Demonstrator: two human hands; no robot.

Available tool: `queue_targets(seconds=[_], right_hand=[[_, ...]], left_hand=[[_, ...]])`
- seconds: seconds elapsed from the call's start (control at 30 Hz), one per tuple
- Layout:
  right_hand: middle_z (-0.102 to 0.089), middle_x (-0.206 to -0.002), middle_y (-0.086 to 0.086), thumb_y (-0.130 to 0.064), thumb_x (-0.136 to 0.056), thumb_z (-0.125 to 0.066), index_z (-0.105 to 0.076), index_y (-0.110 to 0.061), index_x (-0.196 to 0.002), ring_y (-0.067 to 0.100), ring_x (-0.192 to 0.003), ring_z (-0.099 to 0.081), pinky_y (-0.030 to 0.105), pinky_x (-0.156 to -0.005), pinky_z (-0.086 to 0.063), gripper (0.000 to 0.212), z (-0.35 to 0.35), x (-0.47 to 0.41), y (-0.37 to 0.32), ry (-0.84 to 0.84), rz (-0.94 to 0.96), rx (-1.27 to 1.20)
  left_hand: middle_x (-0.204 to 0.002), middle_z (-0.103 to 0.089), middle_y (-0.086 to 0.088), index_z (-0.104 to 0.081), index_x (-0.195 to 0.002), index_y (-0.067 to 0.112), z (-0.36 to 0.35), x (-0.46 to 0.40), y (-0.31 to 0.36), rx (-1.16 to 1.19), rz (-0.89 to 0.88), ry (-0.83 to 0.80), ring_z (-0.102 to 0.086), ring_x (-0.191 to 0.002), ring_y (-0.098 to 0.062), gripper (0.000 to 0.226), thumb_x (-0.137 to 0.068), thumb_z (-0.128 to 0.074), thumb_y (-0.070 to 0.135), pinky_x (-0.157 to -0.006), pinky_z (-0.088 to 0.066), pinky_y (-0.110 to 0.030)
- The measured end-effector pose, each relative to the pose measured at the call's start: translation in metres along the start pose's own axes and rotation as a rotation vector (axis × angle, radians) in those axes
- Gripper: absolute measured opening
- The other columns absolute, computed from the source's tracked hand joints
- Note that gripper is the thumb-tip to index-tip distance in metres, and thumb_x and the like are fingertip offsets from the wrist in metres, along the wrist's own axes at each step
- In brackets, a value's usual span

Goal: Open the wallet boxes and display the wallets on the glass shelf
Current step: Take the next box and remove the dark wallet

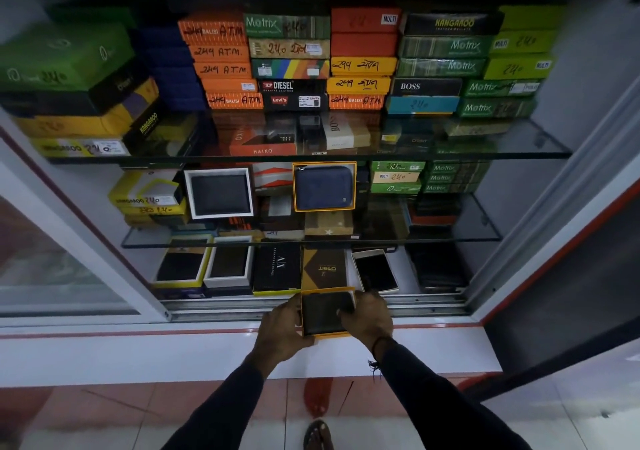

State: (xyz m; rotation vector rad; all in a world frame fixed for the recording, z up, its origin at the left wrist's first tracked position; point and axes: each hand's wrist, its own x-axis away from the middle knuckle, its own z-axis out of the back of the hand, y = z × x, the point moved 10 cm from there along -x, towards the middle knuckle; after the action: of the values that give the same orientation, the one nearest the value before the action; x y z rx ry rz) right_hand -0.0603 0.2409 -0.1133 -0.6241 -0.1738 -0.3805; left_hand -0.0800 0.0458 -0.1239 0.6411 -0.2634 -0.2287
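The task looks partly done. Several opened boxes already show wallets — a white-rimmed box (219, 193) and a blue zip wallet (324, 186) stand on the middle glass shelf (311, 243), with more open boxes below. Both hands hold an open yellow box (325, 334) with a dark wallet (323, 313): left hand (280, 328) grips its side, right hand (369, 318) its top corner. Many stacked boxes (294, 65) remain closed.
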Motion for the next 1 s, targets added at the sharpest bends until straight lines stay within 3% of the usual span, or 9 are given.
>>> queue_targets(seconds=[0.13, 0.23, 0.37, 0.47, 0.57, 0.63, 0.73, 0.83, 1.0], right_hand=[[-0.051, -0.132, 0.007, -0.045, -0.083, -0.067, -0.051, -0.021, -0.136, 0.029, -0.126, -0.051, 0.048, -0.102, -0.052, 0.060, -0.013, 0.002, -0.005, -0.033, 0.037, 0.134], [-0.053, -0.131, 0.008, -0.048, -0.080, -0.070, -0.054, -0.018, -0.133, 0.030, -0.125, -0.052, 0.049, -0.103, -0.051, 0.064, -0.018, -0.004, 0.002, -0.071, -0.054, 0.089], [-0.071, -0.105, 0.001, -0.049, -0.073, -0.080, -0.069, -0.020, -0.108, 0.017, -0.096, -0.069, 0.034, -0.081, -0.061, 0.047, -0.007, -0.014, 0.004, -0.029, -0.120, -0.165], [-0.067, -0.098, -0.004, -0.031, -0.069, -0.088, -0.061, -0.022, -0.092, 0.006, -0.085, -0.065, 0.014, -0.058, -0.047, 0.037, 0.004, -0.017, -0.004, 0.026, -0.123, -0.419], [-0.070, -0.112, 0.008, -0.011, -0.073, -0.086, -0.065, -0.014, -0.091, 0.024, -0.107, -0.067, 0.034, -0.075, -0.061, 0.028, 0.009, -0.016, 0.000, -0.015, -0.202, -0.693], [-0.070, -0.118, 0.019, -0.007, -0.078, -0.081, -0.067, -0.006, -0.098, 0.032, -0.107, -0.068, 0.043, -0.083, -0.061, 0.024, 0.016, -0.015, 0.004, -0.093, -0.232, -0.821], [-0.069, -0.124, 0.026, -0.009, -0.086, -0.074, -0.065, 0.003, -0.110, 0.033, -0.102, -0.069, 0.036, -0.078, -0.060, 0.029, 0.025, -0.006, 0.008, -0.259, -0.267, -1.006], [-0.069, -0.123, 0.022, -0.016, -0.091, -0.069, -0.063, 0.004, -0.126, 0.034, -0.114, -0.066, 0.036, -0.091, -0.054, 0.041, 0.027, 0.001, 0.010, -0.376, -0.260, -1.056], [-0.070, -0.110, 0.015, -0.021, -0.094, -0.065, -0.065, -0.004, -0.123, 0.025, -0.103, -0.065, 0.031, -0.088, -0.053, 0.034, 0.016, 0.010, 0.013, -0.446, -0.301, -1.254]], left_hand=[[-0.119, -0.075, 0.005, -0.045, -0.143, 0.027, -0.003, -0.002, 0.001, 0.003, -0.003, 0.014, -0.073, -0.102, -0.017, 0.092, -0.064, -0.091, 0.043, -0.088, -0.061, -0.035], [-0.123, -0.074, 0.003, -0.048, -0.140, 0.027, -0.003, -0.003, 0.001, 0.000, -0.013, 0.015, -0.072, -0.105, -0.019, 0.083, -0.068, -0.089, 0.039, -0.090, -0.061, -0.038], [-0.123, -0.073, 0.000, -0.050, -0.135, 0.021, -0.004, -0.008, -0.004, 0.008, 0.002, -0.016, -0.071, -0.107, -0.024, 0.084, -0.064, -0.092, 0.037, -0.089, -0.061, -0.042], [-0.123, -0.073, -0.001, -0.045, -0.139, 0.021, -0.004, -0.012, -0.008, 0.023, 0.017, -0.032, -0.071, -0.107, -0.025, 0.092, -0.062, -0.094, 0.037, -0.089, -0.061, -0.042], [-0.126, -0.070, 0.002, -0.047, -0.141, 0.027, -0.006, -0.015, -0.011, 0.267, 0.024, -0.106, -0.069, -0.113, -0.027, 0.098, -0.058, -0.098, 0.028, -0.091, -0.061, -0.043], [-0.123, -0.069, 0.001, -0.056, -0.132, 0.034, -0.002, -0.016, -0.010, 0.524, 0.039, -0.151, -0.067, -0.116, -0.027, 0.090, -0.055, -0.100, 0.017, -0.091, -0.061, -0.043], [-0.117, -0.069, -0.006, -0.063, -0.129, 0.040, 0.014, -0.018, -0.003, 0.655, 0.022, -0.157, -0.068, -0.111, -0.022, 0.084, -0.056, -0.100, 0.023, -0.088, -0.062, -0.035], [-0.121, -0.069, -0.006, -0.065, -0.130, 0.035, 0.023, -0.020, 0.006, 0.764, 0.011, -0.196, -0.071, -0.108, -0.021, 0.080, -0.058, -0.098, 0.028, -0.087, -0.061, -0.032], [-0.119, -0.074, -0.006, -0.070, -0.127, 0.026, 0.028, -0.018, 0.018, 0.853, 0.009, -0.245, -0.071, -0.108, -0.016, 0.054, -0.076, -0.087, 0.021, -0.080, -0.058, -0.020]])
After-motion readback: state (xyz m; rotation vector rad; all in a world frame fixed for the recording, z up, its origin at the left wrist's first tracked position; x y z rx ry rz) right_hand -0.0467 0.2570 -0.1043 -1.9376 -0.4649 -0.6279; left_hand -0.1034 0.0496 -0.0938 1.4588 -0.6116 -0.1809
